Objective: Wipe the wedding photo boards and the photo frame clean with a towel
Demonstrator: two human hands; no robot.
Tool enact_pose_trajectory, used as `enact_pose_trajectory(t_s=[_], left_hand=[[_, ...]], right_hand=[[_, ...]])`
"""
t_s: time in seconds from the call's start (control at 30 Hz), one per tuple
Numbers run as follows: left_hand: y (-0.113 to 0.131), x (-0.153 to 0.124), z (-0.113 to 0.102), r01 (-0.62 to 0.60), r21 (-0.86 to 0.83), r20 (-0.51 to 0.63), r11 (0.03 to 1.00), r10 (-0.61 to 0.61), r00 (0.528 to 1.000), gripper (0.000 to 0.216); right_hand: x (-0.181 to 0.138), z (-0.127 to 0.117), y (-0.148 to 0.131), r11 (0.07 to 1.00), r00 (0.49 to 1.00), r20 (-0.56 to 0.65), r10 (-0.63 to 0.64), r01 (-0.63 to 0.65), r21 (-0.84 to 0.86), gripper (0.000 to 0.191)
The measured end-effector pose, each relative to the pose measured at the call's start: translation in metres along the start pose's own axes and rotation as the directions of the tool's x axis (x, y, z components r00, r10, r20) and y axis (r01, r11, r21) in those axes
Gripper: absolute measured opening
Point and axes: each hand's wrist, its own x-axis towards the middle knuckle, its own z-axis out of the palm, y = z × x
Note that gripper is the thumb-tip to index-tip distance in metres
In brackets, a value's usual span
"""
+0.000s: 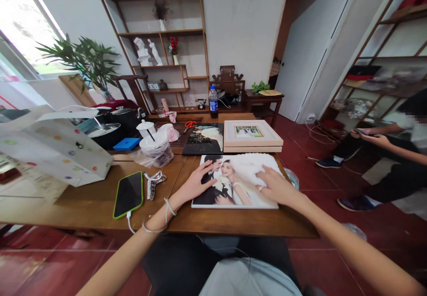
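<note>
Photo [233, 188] lying on bench [216, 222], 6 o'clock edge.
Left hand [196, 181] is resting open, fingers apart, on photo's 9 o'clock side; right hand [276, 187] is pressing cloth [248, 166] onto it, grip cannot be told.

Photo print [230, 191]: a smooth, glossy printed face is shown on a thin, stiff board.
White cloth [248, 167]: soft, fluffy fabric, matt.
Table [100, 202]: brown wood, smooth, finished with a dull sheen.
Picture frame [252, 147]: pale wood, matt.
Phone [128, 193]: glossy black glass, cased in green plastic.
Clip [153, 182]: shiny metal.
Bottle [213, 102]: clear plastic.
Floor [50, 260]: red tiles, polished and reflective.
</note>
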Motion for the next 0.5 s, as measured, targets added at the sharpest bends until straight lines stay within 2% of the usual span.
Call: enact_pose_trajectory(t_s=[0.07,0.17,0.37,0.5], left_hand=[[0.001,0.000,-0.001,0.003,-0.015,-0.005,1.000,-0.003,1.000,0.049],[0.003,-0.001,-0.003,0.008,-0.022,0.006,1.000,-0.008,1.000,0.049],[0.003,-0.004,-0.002,0.008,-0.023,0.014,1.000,-0.007,1.000,0.050],[0.005,-0.005,0.001,0.004,-0.024,-0.025,1.000,-0.004,1.000,0.051]], right_hand=[[0.013,0.000,0.013,1.000,1.000,-0.015,0.010,-0.011,-0.021,0.035],[0.020,0.003,0.016,0.998,0.998,-0.040,-0.049,0.047,-0.043,0.035],[0.011,0.010,-0.010,0.984,0.982,-0.060,-0.178,0.176,-0.038,0.036],[0.036,0.007,-0.030,0.982,0.980,-0.056,-0.189,0.188,-0.019,0.029]])
